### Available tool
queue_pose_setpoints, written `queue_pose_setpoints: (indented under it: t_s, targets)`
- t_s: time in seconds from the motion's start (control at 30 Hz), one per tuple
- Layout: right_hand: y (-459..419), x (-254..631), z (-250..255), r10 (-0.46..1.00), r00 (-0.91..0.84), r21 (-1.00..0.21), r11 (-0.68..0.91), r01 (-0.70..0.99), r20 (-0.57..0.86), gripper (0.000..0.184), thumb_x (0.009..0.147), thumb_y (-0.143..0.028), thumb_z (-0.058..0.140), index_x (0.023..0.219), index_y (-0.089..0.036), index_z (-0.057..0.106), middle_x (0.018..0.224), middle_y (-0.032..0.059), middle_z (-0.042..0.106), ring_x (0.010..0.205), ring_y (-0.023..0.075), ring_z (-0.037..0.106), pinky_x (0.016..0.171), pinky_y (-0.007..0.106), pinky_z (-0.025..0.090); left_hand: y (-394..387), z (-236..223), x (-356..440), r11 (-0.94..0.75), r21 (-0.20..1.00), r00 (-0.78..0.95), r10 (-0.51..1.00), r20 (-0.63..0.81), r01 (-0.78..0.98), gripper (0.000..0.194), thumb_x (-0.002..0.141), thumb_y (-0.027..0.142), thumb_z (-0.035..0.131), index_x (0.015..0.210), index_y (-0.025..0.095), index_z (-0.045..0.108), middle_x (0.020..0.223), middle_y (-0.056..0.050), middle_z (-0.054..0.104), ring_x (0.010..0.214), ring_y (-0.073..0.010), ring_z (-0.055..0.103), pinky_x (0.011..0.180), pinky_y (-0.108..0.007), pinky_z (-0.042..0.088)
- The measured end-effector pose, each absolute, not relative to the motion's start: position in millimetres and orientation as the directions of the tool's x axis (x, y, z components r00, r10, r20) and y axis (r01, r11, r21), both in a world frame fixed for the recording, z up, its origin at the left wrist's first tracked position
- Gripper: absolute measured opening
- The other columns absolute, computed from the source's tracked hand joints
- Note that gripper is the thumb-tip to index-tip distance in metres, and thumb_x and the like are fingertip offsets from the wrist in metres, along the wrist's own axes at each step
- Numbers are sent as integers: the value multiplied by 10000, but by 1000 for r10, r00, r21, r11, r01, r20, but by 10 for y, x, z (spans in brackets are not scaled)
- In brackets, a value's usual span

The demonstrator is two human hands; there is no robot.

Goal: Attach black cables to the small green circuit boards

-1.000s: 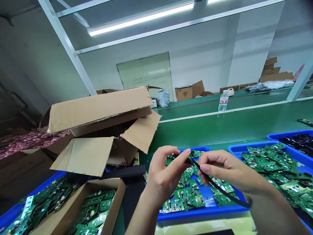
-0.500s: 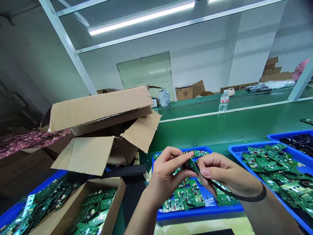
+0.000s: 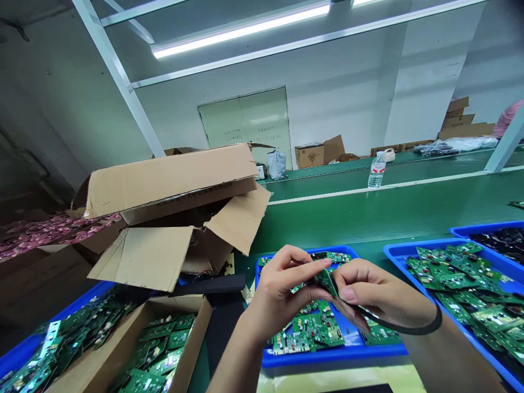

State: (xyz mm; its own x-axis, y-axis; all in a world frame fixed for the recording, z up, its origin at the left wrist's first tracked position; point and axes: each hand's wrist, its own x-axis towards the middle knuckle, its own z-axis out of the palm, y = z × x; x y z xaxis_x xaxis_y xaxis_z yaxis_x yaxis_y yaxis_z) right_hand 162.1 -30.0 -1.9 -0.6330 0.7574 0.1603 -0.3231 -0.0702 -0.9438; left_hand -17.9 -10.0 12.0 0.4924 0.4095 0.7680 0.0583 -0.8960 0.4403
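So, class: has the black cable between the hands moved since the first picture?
Yes: the black cable has swung its far end up and right, away from the blue tray's front rim, to the right forearm.

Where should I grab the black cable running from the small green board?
Take the black cable at its slack curve beside the right hand, coming from the right: that stretch hangs clear, while its end sits at the green board between both hands.
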Motion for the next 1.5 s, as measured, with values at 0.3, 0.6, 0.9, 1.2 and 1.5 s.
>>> queue_pose_setpoints:
  t_s: [0.3, 0.6, 0.9, 1.2, 1.5]
  targets:
    - [-385, 1642, 93, 794, -599, -993, 51, -108, 106, 370, 768, -455, 620, 599, -159, 477, 498, -49, 452, 423, 53, 394, 412, 175, 298, -122, 183, -185, -723, 691, 545, 578, 607, -4, 370, 707, 371, 715, 1068, 295, 689, 826, -29, 553, 771, -150, 548, 691, -251, 453]
    - [-424, 1653, 142, 883, -406, -957, 283, 58, 236, 250, 835, -339, 533, 659, -165, 498, 568, -55, 381, 510, 74, 318, 462, 198, 285, -183, 182, -141, -526, 849, 592, 668, 451, -54, 346, 806, 324, 644, 1151, 299, 636, 882, -30, 504, 801, -149, 505, 686, -229, 454]
    - [-469, 1574, 140, 901, -168, -856, 433, 282, 400, 257, 862, -330, 478, 652, -183, 492, 609, -5, 532, 563, 118, 484, 523, 232, 410, -249, 253, -73, -557, 828, 631, 663, 403, 56, 301, 946, 252, 395, 1126, 198, 629, 905, -52, 570, 896, -173, 496, 834, -269, 388]
    - [-502, 1629, 158, 852, -222, -710, 519, 476, 474, 168, 883, -238, 433, 729, -210, 493, 661, 3, 603, 599, 132, 564, 563, 233, 455, -202, 157, -9, -404, 914, 516, 791, 330, 34, 379, 923, 349, 423, 739, 133, 675, 773, -46, 564, 743, -155, 498, 708, -253, 417]
    - [-496, 1658, 119, 794, -143, -540, 521, 661, 591, 155, 866, -243, 441, 772, -201, 557, 677, 30, 632, 619, 169, 600, 571, 273, 458, -214, 106, 43, -16, 992, 535, 841, 81, -124, 326, 850, 440, 530, 858, 134, 642, 603, -3, 608, 472, -102, 543, 509, -213, 454]
